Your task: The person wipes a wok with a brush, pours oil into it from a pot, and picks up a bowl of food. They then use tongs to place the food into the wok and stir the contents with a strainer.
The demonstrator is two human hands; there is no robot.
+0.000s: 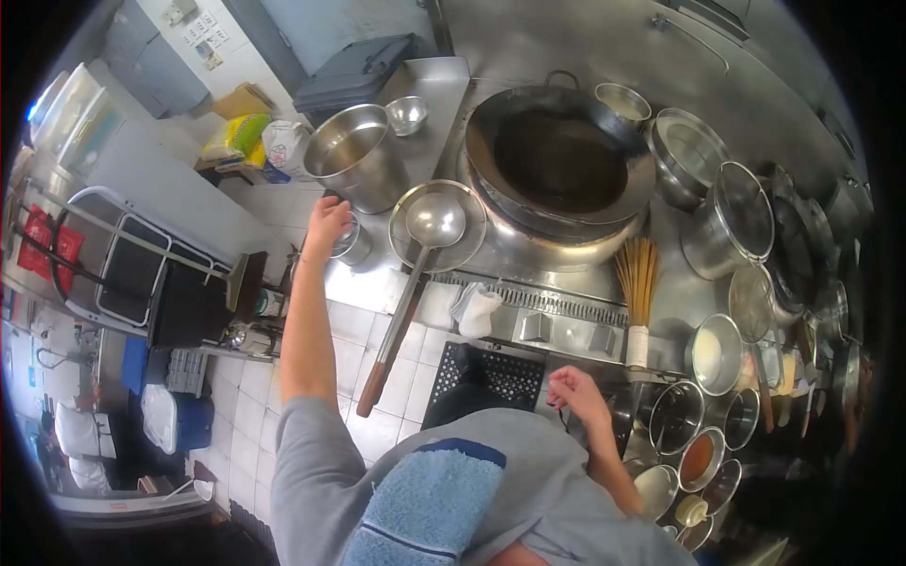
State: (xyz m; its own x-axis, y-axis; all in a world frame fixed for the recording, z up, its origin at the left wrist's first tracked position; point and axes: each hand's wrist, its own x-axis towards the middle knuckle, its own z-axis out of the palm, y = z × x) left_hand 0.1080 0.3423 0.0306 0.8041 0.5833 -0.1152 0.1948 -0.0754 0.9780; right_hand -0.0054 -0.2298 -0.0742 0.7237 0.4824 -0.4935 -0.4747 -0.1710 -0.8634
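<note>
My left hand (330, 223) is at the rim of a small metal cup (353, 243) on the steel counter, its fingers bent around the edge and partly hidden. Just behind that hand stands a tall steel pot (368, 170). To the right, a long-handled ladle (436, 223) rests in a round strainer (396, 247), its wooden handle jutting past the counter edge. My right hand (578, 392) hovers in front of my body near the stove's front, fingers loosely curled and apart, with nothing visible in them. A large dark wok (510, 118) sits on the burner ahead.
A bamboo brush (639, 292) stands right of the stove knobs. Further right are a mesh-topped pot (722, 231), a bowl of pale contents (713, 354) and several sauce containers (698, 459). A folded white cloth (475, 309) lies at the counter edge. A trolley (179, 292) stands at left.
</note>
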